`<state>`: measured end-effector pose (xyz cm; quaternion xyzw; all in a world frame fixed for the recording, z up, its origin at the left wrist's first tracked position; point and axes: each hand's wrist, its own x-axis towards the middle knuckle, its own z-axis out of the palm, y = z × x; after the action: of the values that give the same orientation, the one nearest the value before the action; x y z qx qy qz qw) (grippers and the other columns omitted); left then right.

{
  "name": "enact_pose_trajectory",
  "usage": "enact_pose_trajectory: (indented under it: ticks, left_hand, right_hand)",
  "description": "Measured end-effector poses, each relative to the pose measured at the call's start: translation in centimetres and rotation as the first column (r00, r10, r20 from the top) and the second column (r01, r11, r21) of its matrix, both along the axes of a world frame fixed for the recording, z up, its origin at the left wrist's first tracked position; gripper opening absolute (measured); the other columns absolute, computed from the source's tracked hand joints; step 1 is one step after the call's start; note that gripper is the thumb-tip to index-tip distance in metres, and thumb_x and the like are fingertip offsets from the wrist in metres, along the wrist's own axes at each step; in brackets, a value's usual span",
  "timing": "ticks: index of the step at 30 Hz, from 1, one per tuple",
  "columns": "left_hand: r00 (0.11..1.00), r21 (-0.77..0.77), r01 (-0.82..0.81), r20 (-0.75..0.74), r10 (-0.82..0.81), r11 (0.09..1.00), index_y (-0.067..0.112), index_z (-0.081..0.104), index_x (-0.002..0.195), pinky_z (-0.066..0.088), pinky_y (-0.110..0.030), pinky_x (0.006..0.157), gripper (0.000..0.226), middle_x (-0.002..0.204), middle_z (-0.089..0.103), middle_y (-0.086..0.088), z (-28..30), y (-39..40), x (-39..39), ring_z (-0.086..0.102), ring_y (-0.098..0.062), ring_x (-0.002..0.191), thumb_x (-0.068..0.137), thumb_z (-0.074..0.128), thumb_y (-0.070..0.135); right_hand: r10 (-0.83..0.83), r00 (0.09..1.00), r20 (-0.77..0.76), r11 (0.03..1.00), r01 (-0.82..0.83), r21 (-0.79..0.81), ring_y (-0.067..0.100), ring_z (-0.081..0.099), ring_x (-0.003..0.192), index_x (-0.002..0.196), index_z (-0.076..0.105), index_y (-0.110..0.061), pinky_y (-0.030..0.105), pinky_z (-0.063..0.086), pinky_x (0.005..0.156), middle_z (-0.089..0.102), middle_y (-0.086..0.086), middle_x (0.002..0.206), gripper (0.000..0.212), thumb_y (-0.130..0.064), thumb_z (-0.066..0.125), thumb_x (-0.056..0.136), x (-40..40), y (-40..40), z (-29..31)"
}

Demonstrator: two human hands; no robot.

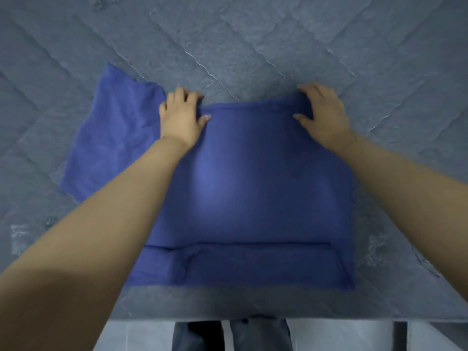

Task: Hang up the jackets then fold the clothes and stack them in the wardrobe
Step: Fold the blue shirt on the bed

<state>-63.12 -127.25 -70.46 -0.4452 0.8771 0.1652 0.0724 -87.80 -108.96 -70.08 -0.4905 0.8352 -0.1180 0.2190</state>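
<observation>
Two hands, the left hand (181,115) and right hand (323,114), are pinching the far edge of the soft blue cotton garment (253,188) lying on the grey quilted mattress (253,46), apparently steadying it for folding.

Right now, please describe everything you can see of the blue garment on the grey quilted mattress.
The blue soft-fabric garment lies flat on the grey quilted mattress, with a wide pocket seam along its near edge and one sleeve spread out to the left. Its far edge is held at both corners: the left hand grips one, the right hand pinches the other.
</observation>
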Motion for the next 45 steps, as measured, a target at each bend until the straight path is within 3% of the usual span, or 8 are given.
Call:
enact_pose_trajectory:
  ticks: [5, 12, 18, 27, 32, 35, 40, 45]
  left_hand:
    - [0.998, 0.066, 0.018, -0.061, -0.014, 0.998, 0.019, 0.057, 0.108, 0.025, -0.039, 0.090, 0.026, 0.102, 0.067, -0.005, 0.2, -0.8, 1.5, 0.056, -0.029, 0.104, 0.090, 0.063, 0.037]
    - [0.904, 0.015, 0.323, -0.300, -0.304, 0.946, 0.016, 0.065, 0.082, 0.031, -0.032, 0.085, 0.009, 0.074, 0.056, 0.002, 4.9, 2.5, 5.8, 0.055, -0.023, 0.075, 0.082, 0.066, 0.025]
    - [0.847, 0.019, 0.492, -0.242, -0.474, 0.870, 0.015, 0.070, 0.087, 0.035, -0.033, 0.087, 0.025, 0.082, 0.059, -0.001, 7.1, 7.6, 10.7, 0.056, -0.024, 0.083, 0.092, 0.053, 0.033]
    - [0.889, 0.142, 0.457, -0.092, -0.448, 0.878, 0.015, 0.071, 0.085, 0.032, -0.036, 0.084, 0.035, 0.084, 0.061, -0.004, 5.2, 12.2, 13.9, 0.062, -0.031, 0.081, 0.088, 0.045, 0.037]
    - [0.849, 0.219, 0.526, -0.077, -0.523, 0.821, 0.023, 0.073, 0.091, 0.028, -0.037, 0.094, 0.030, 0.096, 0.064, 0.005, 4.7, 14.1, 14.2, 0.061, -0.025, 0.092, 0.082, 0.049, 0.039]
    - [0.850, 0.153, 0.518, -0.204, -0.486, 0.842, 0.020, 0.072, 0.101, 0.032, -0.034, 0.088, 0.032, 0.104, 0.063, 0.002, 4.5, 14.8, 13.1, 0.057, -0.025, 0.097, 0.087, 0.045, 0.032]
    - [0.923, 0.137, 0.380, -0.110, -0.367, 0.915, 0.017, 0.039, 0.149, 0.015, -0.044, 0.118, 0.048, 0.159, 0.026, -0.006, 1.0, 15.9, 9.3, 0.022, -0.023, 0.147, 0.102, 0.044, 0.026]
    - [0.930, 0.139, 0.339, 0.101, -0.354, 0.930, 0.028, -0.004, 0.153, -0.011, -0.039, 0.118, 0.057, 0.161, -0.012, 0.003, -3.1, 16.4, 9.0, -0.014, -0.011, 0.148, 0.103, 0.017, 0.045]
  right_hand:
    - [0.038, 0.998, -0.056, 0.999, -0.038, 0.003, 0.035, 0.052, 0.106, 0.106, 0.065, -0.008, 0.037, 0.034, 0.090, 0.064, 0.014, 0.107, 0.027, -0.024, 0.070, 0.085, -1.5, -0.7, -0.3]
    - [0.034, 0.993, -0.109, 0.981, -0.055, -0.188, 0.032, 0.051, 0.088, 0.089, 0.066, -0.011, 0.030, 0.024, 0.078, 0.061, 0.008, 0.084, 0.013, -0.013, 0.063, 0.076, 1.0, 6.7, 3.9]
    - [0.068, 0.995, -0.072, 0.981, -0.080, -0.176, 0.023, 0.058, 0.109, 0.085, 0.068, -0.013, 0.032, 0.027, 0.094, 0.068, 0.001, 0.098, 0.014, -0.009, 0.063, 0.072, 6.5, 15.9, 5.8]
    - [-0.053, 0.998, 0.023, 0.995, 0.055, -0.084, 0.027, 0.055, 0.089, 0.086, 0.067, -0.011, 0.027, 0.028, 0.083, 0.062, 0.003, 0.085, 0.025, 0.000, 0.059, 0.065, 11.7, 20.7, 3.8]
    - [-0.016, 1.000, 0.010, 0.997, 0.016, 0.079, 0.034, 0.060, 0.102, 0.084, 0.074, -0.011, 0.049, 0.019, 0.113, 0.066, 0.007, 0.099, 0.021, -0.003, 0.070, 0.066, 13.3, 21.2, 3.7]
    - [-0.014, 1.000, 0.014, 0.998, 0.015, -0.057, 0.034, 0.060, 0.107, 0.091, 0.075, -0.008, 0.054, 0.024, 0.115, 0.067, 0.011, 0.113, 0.020, -0.010, 0.062, 0.076, 14.1, 19.3, 3.6]
    - [0.092, 0.994, 0.067, 0.995, -0.089, -0.047, 0.027, 0.025, 0.147, 0.147, 0.040, -0.006, 0.044, 0.017, 0.121, 0.026, 0.012, 0.159, 0.046, -0.019, 0.044, 0.103, 16.0, 12.7, 0.3]
    - [0.123, 0.985, -0.118, 0.979, -0.101, 0.176, 0.013, 0.002, 0.151, 0.156, 0.006, -0.018, 0.039, 0.002, 0.123, 0.004, -0.003, 0.164, 0.058, -0.039, 0.025, 0.105, 13.3, 14.5, -3.6]
